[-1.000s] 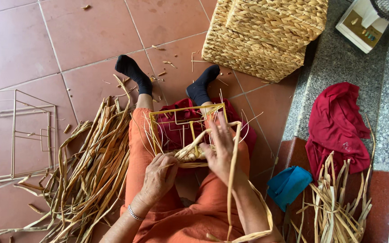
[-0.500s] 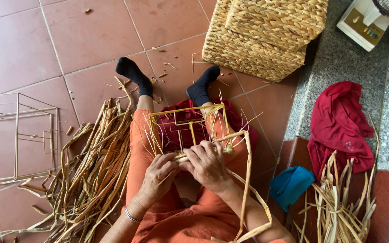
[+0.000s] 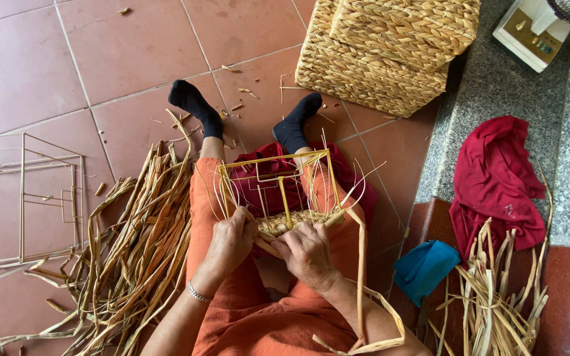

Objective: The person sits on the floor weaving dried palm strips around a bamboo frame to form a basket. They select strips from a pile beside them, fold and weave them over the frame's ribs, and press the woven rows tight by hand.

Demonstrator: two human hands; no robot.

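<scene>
At the lower centre of the frame, the left hand (image 3: 231, 240) and right hand (image 3: 308, 254) are both pinching a dried straw strand (image 3: 362, 264) against the woven base (image 3: 289, 222) of a yellow wire frame (image 3: 278, 188), which is resting on the lap, apparently to keep the weave tight.

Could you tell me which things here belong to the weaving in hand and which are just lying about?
In use: wire frame, woven strip, long straw strand, left hand, right hand.
Lying about: finished baskets, red cloth, blue cloth, empty frames.
</scene>
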